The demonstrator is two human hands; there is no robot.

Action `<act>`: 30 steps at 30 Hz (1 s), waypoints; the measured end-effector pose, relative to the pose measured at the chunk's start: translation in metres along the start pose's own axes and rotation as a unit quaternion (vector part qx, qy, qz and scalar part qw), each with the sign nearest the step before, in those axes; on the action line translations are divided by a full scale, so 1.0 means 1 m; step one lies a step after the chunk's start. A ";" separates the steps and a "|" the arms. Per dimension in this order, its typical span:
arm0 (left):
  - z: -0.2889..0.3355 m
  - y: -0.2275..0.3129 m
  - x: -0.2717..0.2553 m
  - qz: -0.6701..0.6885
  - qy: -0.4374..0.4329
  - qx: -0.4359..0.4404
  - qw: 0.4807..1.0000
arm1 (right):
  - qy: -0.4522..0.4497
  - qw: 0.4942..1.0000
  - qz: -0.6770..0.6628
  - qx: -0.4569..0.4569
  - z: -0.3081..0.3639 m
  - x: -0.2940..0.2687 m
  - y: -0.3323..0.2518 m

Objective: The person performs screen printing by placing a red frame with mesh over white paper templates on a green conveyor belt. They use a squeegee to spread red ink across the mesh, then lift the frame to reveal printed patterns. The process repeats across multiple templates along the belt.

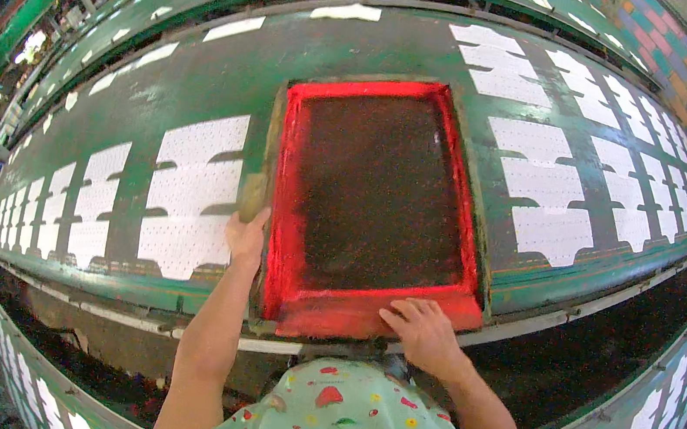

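Note:
A screen printing frame (283,197) with a dark mesh (381,194) lies in front of me on the long green table. Its inner border is smeared with red ink. At the frame's left side my left hand (246,239) is closed around the edge, beside a tan, wood-like piece (252,197). My right hand (425,336) bends its fingers over the red-coated near end (329,316), close to the right corner; its palm side is hidden. Whether a separate squeegee lies along that near end I cannot tell.
White cut fabric pieces (193,193) with small printed dots lie in rows on the green table (403,43), left of the frame. More pieces (544,190) lie to its right. A metal rail (575,313) runs along the near edge. Other tables stand beyond and behind me.

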State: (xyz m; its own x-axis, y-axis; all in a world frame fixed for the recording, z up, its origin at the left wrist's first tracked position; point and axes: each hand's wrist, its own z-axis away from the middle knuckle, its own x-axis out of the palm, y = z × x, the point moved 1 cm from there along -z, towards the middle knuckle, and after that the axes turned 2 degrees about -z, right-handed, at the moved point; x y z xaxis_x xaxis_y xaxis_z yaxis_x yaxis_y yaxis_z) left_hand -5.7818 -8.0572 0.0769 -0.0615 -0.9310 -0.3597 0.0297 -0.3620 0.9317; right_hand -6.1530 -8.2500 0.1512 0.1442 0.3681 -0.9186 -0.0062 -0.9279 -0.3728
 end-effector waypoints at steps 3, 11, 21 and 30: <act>-0.008 -0.011 -0.001 -0.018 -0.007 0.020 1.000 | 0.018 1.000 0.019 0.014 -0.020 0.006 -0.011; -0.019 -0.032 0.002 -0.053 0.028 0.106 0.993 | -0.184 0.976 0.016 0.114 -0.091 -0.007 -0.018; -0.021 -0.039 0.005 0.019 -0.003 0.073 0.997 | -0.036 0.994 0.064 0.078 -0.045 0.027 -0.049; -0.009 -0.014 -0.002 0.016 -0.011 0.048 0.999 | 0.092 0.988 0.125 0.011 -0.099 0.045 0.003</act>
State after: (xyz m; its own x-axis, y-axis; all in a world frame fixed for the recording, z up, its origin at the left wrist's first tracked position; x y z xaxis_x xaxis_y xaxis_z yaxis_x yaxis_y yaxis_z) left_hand -5.7733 -8.0503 0.0641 -0.0848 -0.9402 -0.3298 -0.0635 -0.3252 0.9435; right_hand -6.0483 -8.2426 0.1219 0.3135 0.1094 -0.9433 -0.0852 -0.9861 -0.1427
